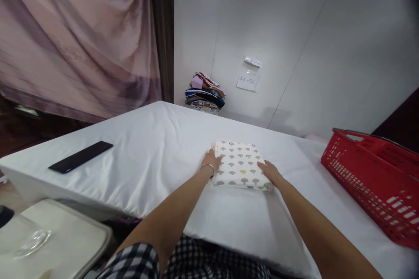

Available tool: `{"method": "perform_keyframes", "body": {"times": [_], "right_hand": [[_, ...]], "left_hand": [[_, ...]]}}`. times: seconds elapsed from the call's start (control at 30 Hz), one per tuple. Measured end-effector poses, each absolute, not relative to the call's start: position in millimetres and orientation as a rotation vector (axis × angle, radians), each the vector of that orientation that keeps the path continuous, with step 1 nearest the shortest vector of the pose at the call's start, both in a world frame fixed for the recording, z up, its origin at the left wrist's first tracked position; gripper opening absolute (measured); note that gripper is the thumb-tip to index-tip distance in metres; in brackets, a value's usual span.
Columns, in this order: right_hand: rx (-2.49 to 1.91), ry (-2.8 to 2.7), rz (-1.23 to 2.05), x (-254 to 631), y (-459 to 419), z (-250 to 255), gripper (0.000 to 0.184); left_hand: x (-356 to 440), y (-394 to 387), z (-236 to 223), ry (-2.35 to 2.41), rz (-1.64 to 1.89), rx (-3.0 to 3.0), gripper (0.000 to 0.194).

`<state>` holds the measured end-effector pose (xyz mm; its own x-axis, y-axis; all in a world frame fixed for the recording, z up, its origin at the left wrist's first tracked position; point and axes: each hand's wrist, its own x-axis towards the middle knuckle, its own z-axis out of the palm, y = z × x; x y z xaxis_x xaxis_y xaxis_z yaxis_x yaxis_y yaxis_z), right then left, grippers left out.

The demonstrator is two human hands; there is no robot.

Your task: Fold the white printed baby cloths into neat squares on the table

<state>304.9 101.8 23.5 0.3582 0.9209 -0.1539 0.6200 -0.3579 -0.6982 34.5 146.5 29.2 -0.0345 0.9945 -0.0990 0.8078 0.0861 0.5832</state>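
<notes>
A neatly folded white cloth (pixel 240 163) printed with small mushrooms lies flat on the white-covered table. At its left edge is my left hand (pixel 211 161), with the thumb on top and a bracelet at the wrist. My right hand (pixel 271 171) holds the opposite edge, near the front right corner. Both hands grip the cloth from the sides; the fingers under or behind its edges are partly hidden.
A red plastic basket (pixel 373 183) stands on the right of the table. A long black object (pixel 81 157) lies on the left. Folded clothes (pixel 205 92) are stacked by the wall. A pale lidded box (pixel 55 235) sits at lower left, beside the table (pixel 147 152).
</notes>
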Motion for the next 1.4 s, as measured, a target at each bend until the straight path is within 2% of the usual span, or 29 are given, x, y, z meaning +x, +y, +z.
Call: {"method": "perform_keyframes", "body": {"times": [0.13, 0.23, 0.3, 0.37, 0.43, 0.5, 0.63, 0.83, 1.03, 1.17, 1.27, 1.4], "right_hand": [[-1.933, -1.343, 1.015, 288, 77, 17, 0.065], [-1.912, -1.401, 1.152, 278, 58, 18, 0.071], [-2.058, -1.535, 0.98, 276, 54, 26, 0.073], [-2.189, -1.708, 0.578, 273, 56, 39, 0.068], [-2.168, -1.845, 0.182, 265, 64, 53, 0.06], [-2.017, -1.964, 0.026, 249, 76, 64, 0.054], [-1.733, -2.244, 0.024, 207, 106, 65, 0.055], [-1.927, -2.433, 0.228, 182, 138, 29, 0.06], [-1.933, -2.445, 0.179, 187, 141, 16, 0.06], [-1.925, -2.437, 0.187, 188, 141, 15, 0.062], [-1.93, -2.441, 0.205, 186, 141, 17, 0.062], [-1.938, -2.465, 0.261, 186, 150, 26, 0.06]], "left_hand": [[11, 169, 35, 1.826, 0.531, 1.929, 0.057], [-6, 179, 32, 1.789, 0.427, 1.955, 0.052], [-12, 180, 28, 1.788, 0.37, 1.932, 0.05], [-13, 178, 25, 1.793, 0.348, 1.93, 0.051], [-12, 176, 23, 1.797, 0.346, 1.939, 0.05], [-10, 174, 23, 1.802, 0.351, 1.944, 0.05], [-10, 172, 22, 1.805, 0.374, 1.966, 0.045], [-12, 173, 21, 1.819, 0.378, 2.007, 0.045], [3, 173, 33, 1.916, 0.35, 2.001, 0.039], [13, 161, 32, 1.79, 0.464, 2.261, 0.046], [11, 153, 23, 1.628, 0.375, 2.352, 0.049], [6, 153, 14, 1.64, 0.299, 2.331, 0.052]]}}
